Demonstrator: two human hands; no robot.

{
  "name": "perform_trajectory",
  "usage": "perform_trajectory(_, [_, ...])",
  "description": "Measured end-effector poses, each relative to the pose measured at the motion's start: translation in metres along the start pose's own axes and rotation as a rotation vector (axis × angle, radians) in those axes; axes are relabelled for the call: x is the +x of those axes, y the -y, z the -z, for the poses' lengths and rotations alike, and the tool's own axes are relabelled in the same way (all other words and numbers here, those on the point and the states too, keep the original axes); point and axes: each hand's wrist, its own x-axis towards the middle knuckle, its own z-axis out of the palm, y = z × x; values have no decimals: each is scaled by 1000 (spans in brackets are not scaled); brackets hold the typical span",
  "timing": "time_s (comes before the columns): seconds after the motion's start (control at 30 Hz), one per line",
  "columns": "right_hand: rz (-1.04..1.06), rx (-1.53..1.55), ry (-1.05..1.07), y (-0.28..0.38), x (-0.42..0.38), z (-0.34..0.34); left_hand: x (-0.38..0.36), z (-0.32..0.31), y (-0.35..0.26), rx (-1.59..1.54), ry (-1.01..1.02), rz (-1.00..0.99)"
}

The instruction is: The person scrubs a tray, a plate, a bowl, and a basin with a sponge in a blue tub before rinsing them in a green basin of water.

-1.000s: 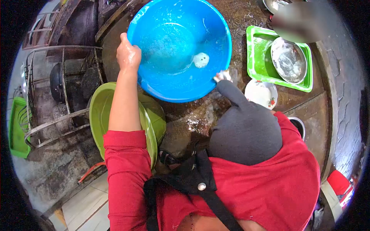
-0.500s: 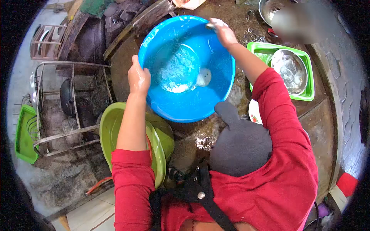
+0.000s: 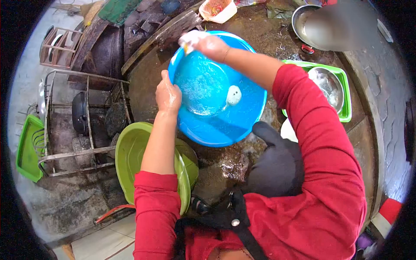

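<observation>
A large blue basin (image 3: 203, 125) is in front of me, with soapy water and suds on its inside. My left hand (image 3: 168, 95) grips its left rim, thumb pointing up. At the far left part of the rim, my right hand (image 3: 212, 47) is closed round a foam-covered sponge (image 3: 189, 41) with a bit of yellow showing. A small white rounded object with dark spots (image 3: 234, 95) lies inside the basin; I cannot make out its kind.
Green tubs (image 3: 130, 164) stand by my left forearm, beside a metal rack (image 3: 82, 149). On the right, a green tray (image 3: 345, 110) holds a soapy metal bowl (image 3: 326, 84). A frying pan (image 3: 303, 26) and a whitish plastic container (image 3: 219, 11) lie farther back on the wet floor.
My right hand has swept the sponge leftward from the basin's upper right rim to its upper left rim. The basin and left hand appear slightly lower and farther right in view.
</observation>
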Motion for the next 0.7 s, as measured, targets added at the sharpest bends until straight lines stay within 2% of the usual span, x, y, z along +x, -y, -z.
perform_trajectory(0.03, [-33, -325, 252, 21, -3, 51, -3, 0, 1, -5, -4, 14])
perform_trajectory(0.07, [-167, -486, 369, 9, -1, 64, -3, 0, 2, -11, -12, 26])
perform_trajectory(0.1, [-284, -426, 388, -11, -9, 72, -6, -4, 6, 6, -46, 26])
perform_trajectory(0.13, [-499, -47, 154, -53, -29, 55, -7, -2, 7, -1, -54, 30])
perform_trajectory(0.17, [-490, -153, 171, -62, -44, 63, -9, -1, 7, -7, -41, 39])
perform_trajectory(0.23, [-708, -46, 64, -94, -88, 49, -7, 0, 7, -18, -34, 51])
perform_trajectory(0.27, [-702, -49, 70, -116, -105, 42, -5, 0, 6, -36, -31, 35])
perform_trajectory(0.33, [-955, -250, 227, -149, -133, 26, -6, 0, 1, -49, -9, 29])
perform_trajectory(0.37, [-957, -249, 236, -140, -134, 30, -3, 1, -6, -22, 3, 35])
perform_trajectory(0.43, [-874, -195, -11, -100, -114, 57, 4, -1, -14, 4, 12, 5])
perform_trajectory(0.47, [-791, -213, -40, -80, -95, 62, 9, -2, -18, 6, 10, -8])
perform_trajectory(0.5, [-599, -285, -235, -83, -81, 46, 12, -2, -22, 7, 14, -17])
perform_trajectory(0.57, [-316, -300, -340, -42, -43, 49, 15, -2, -25, 20, 29, -25])
perform_trajectory(0.6, [-320, -294, -205, -24, -26, 45, 17, -3, -27, 27, 39, -15])
perform_trajectory(0.63, [-350, -179, -77, 21, -20, 60, 19, -2, -29, 34, 47, -5])
perform_trajectory(0.67, [47, -77, -405, 22, -13, 35, 19, -2, -30, 43, 49, -12])
perform_trajectory(0.7, [-69, 141, -298, 48, -15, 24, 20, -1, -30, 56, 54, -8])
